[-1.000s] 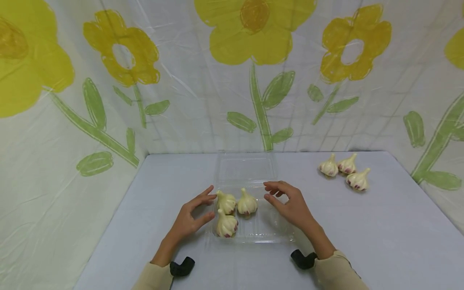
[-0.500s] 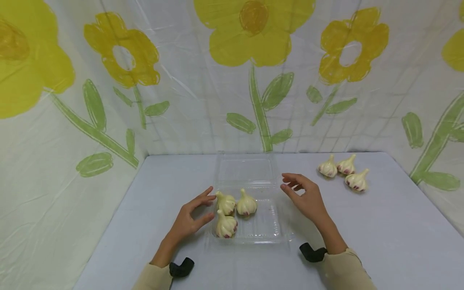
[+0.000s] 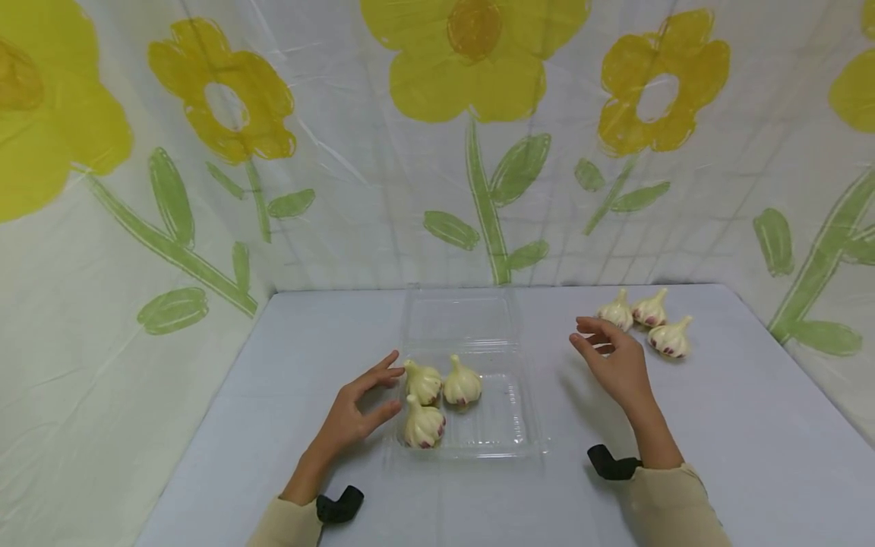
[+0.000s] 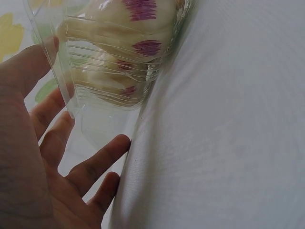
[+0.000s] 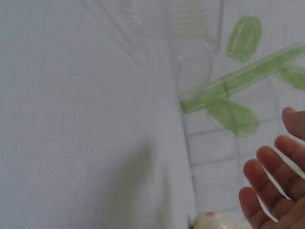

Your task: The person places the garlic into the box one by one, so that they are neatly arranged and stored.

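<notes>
A clear plastic clamshell box [image 3: 488, 454] lies on the table with its lid [image 3: 461, 315] folded back. Three garlic bulbs sit in its left half: one at the back left [image 3: 423, 382], one at the front left [image 3: 424, 423] and one toward the middle [image 3: 462, 382]. My left hand [image 3: 355, 406] is at the box's left wall, fingers spread, fingertips right at the rim; the left wrist view shows them by the clear wall [image 4: 71, 90]. My right hand [image 3: 615, 361] is in the air right of the box, fingers loosely bent, nothing in it, overlapping a garlic bulb [image 3: 617, 310] behind.
At the table's back right stand two more garlic bulbs, one behind [image 3: 650, 308] and one in front [image 3: 670, 339]. A white cloth covers the table [image 3: 314, 327]. Behind it hangs a curtain [image 3: 383, 213] printed with yellow flowers.
My right hand has moved from over the box's right side out to the right and farther back, toward the far garlic bulbs. My left hand has stayed at the box.
</notes>
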### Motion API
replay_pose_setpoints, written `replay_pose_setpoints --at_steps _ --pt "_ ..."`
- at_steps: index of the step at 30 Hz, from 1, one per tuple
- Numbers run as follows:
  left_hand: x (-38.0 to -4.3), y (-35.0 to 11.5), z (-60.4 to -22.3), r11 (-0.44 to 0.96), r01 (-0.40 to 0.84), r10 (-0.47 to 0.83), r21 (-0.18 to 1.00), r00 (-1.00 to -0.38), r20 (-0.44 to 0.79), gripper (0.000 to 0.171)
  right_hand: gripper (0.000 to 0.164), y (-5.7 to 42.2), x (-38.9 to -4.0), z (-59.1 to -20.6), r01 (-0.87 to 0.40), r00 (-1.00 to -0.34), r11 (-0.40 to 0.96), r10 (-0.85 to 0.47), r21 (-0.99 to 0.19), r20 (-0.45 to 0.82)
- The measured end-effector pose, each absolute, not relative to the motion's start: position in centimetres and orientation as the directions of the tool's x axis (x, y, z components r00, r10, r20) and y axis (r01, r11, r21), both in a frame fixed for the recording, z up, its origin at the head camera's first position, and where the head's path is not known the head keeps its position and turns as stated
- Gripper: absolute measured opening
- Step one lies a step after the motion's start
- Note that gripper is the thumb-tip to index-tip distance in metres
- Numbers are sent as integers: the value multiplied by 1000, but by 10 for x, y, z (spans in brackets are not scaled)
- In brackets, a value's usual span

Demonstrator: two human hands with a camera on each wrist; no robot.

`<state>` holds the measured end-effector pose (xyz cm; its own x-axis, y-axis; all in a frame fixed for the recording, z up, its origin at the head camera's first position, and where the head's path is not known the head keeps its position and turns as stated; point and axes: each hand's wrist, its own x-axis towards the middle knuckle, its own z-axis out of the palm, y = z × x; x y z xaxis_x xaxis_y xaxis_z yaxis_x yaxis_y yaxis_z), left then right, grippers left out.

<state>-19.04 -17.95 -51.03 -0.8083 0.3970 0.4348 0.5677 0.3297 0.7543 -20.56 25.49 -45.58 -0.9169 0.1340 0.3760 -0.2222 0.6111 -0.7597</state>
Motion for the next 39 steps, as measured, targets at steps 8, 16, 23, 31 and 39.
replay_pose_setpoints --at_steps 8,16,23,31,39 --pt "-190 -180 -511 333 570 393 751 -808 439 47 33 278 -209 -464 -74 -869 550 374 -832 324" --pt "-190 -180 -510 338 568 396 750 -809 434 47 31 302 -209 -473 -4 -747 489 578 -872 328" --pt "-190 -179 -509 337 561 396 756 -813 427 48 35 320 -206 -475 118 -671 446 695 -887 260" --pt "-189 -178 -510 331 560 393 760 -814 428 47 28 339 -201 -483 168 -579 350 792 -922 195" --pt "-188 -178 -509 341 568 388 749 -811 438 47 28 345 -199 -487 216 -581 301 804 -929 125"
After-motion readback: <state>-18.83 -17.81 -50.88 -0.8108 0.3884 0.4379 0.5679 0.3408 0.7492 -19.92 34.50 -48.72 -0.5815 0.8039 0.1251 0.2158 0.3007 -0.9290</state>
